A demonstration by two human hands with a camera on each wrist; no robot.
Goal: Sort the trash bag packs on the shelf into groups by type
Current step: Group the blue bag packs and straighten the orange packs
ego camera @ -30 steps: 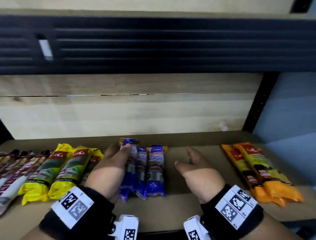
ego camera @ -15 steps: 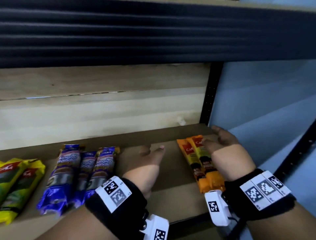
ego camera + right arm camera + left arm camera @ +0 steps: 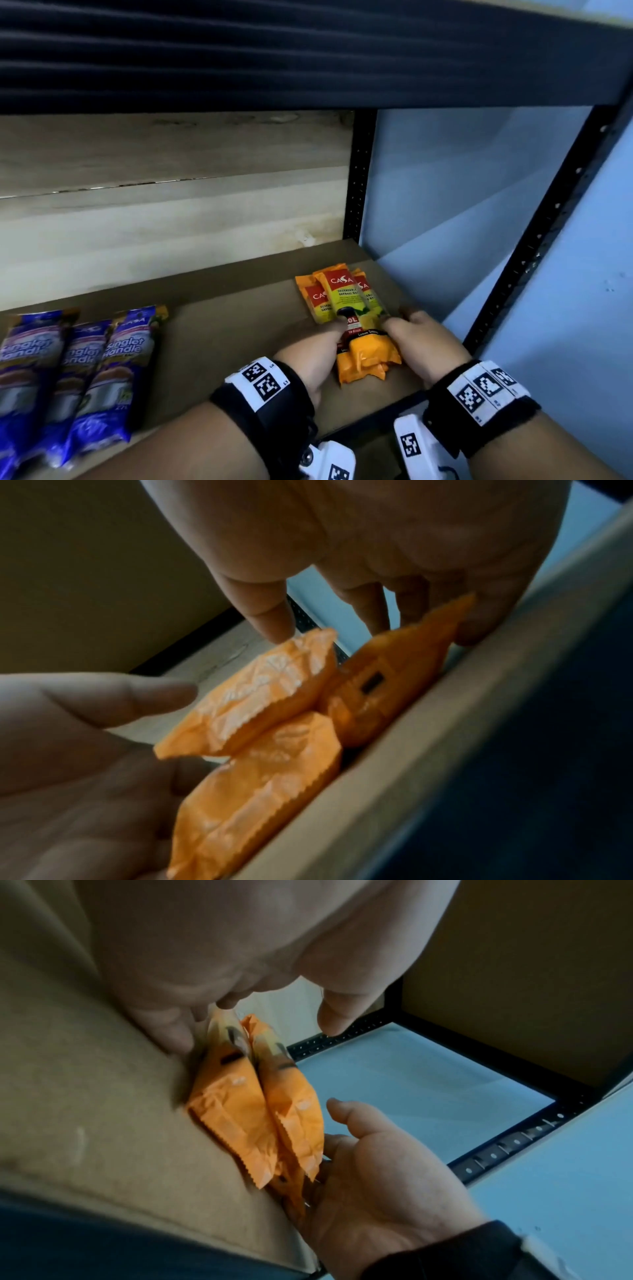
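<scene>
Three orange trash bag packs (image 3: 346, 301) lie bunched at the right end of the shelf board (image 3: 222, 325), the middle one on top. My left hand (image 3: 313, 346) presses against their left side with straight fingers (image 3: 171, 1034), thumb held off. My right hand (image 3: 419, 339) presses their right side, its fingers (image 3: 363, 607) reaching down onto the packs (image 3: 274, 710). Neither hand curls round a pack. The packs' near ends (image 3: 260, 1110) sit squeezed between both palms. Three blue packs (image 3: 85, 359) lie side by side at the left.
A black upright (image 3: 358, 178) stands at the shelf's back right corner and another (image 3: 534, 240) at the front right. A light blue wall (image 3: 462, 205) closes the right side. The dark beam of the shelf above (image 3: 274, 51) hangs overhead.
The view has swung right, away from the yellow and blue packs. Both hands moved from the blue packs to the orange ones and now press them together from both sides.
</scene>
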